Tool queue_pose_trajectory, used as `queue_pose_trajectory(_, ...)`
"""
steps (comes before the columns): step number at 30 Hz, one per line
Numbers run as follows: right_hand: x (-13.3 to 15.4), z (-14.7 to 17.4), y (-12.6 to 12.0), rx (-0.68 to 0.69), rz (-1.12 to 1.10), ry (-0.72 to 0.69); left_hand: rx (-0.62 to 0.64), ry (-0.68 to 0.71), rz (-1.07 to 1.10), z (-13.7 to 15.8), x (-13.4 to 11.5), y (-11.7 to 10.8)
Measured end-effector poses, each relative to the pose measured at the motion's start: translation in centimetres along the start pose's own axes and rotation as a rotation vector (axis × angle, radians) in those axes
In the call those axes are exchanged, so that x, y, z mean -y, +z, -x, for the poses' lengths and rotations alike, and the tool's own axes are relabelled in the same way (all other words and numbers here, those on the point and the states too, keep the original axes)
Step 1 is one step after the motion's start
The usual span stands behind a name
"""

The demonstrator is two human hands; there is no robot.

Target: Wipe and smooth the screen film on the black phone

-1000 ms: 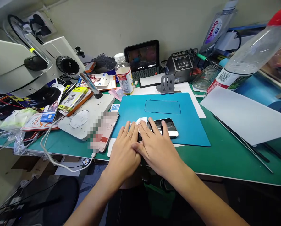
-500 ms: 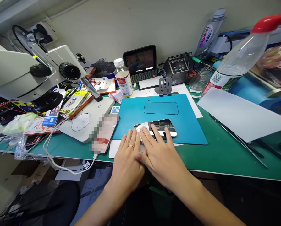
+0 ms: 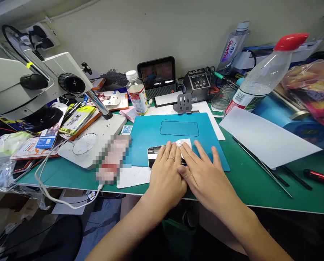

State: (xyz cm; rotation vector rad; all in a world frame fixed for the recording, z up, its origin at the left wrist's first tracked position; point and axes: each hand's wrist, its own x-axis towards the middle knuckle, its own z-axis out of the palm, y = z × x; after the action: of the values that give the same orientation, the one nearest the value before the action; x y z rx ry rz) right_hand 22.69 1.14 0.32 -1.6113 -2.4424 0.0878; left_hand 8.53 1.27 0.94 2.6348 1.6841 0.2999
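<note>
A smartphone (image 3: 152, 156) with a dark, shiny face lies on a blue mat (image 3: 145, 128) near its front edge. My left hand (image 3: 166, 179) is laid flat over the phone's middle, fingers straight and close together, a ring on one of them. Under the fingertips of my right hand (image 3: 209, 177) is a white wipe (image 3: 185, 143), at the phone's right end. That hand is flat with its fingers spread, its thumb touching my left hand. Both hands cover much of the phone, and part of the wipe is hidden.
Left stand a microscope (image 3: 66, 72) and a pixelated flat item (image 3: 114, 159) with a cable. Behind the mat are a bottle (image 3: 137, 95), a display (image 3: 157, 74) and a grey stand (image 3: 183, 103). On the right lie a white sheet (image 3: 268, 139), tweezers (image 3: 270, 174) and a red-capped bottle (image 3: 270, 72).
Both hands have slid right along the phone, taking the white wipe from its left end to its right end. The phone's left end is now uncovered. The camera view has shifted slightly.
</note>
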Motion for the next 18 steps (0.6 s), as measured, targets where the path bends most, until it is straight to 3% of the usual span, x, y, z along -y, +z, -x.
queue_pose_trajectory(4,0.1,-1.2,-0.1,0.006,-0.006,0.053,0.032,0.005,-0.012,-1.0,0.8,-0.1)
queue_pose_trajectory(11,1.1,1.0,0.2,-0.023,0.049,0.055,-0.041,0.034,-0.018,1.2,0.4,0.3)
queue_pose_trajectory(18,0.8,-1.1,-0.3,-0.01,0.021,0.095,0.012,0.023,-0.015,-0.7,1.3,-0.1)
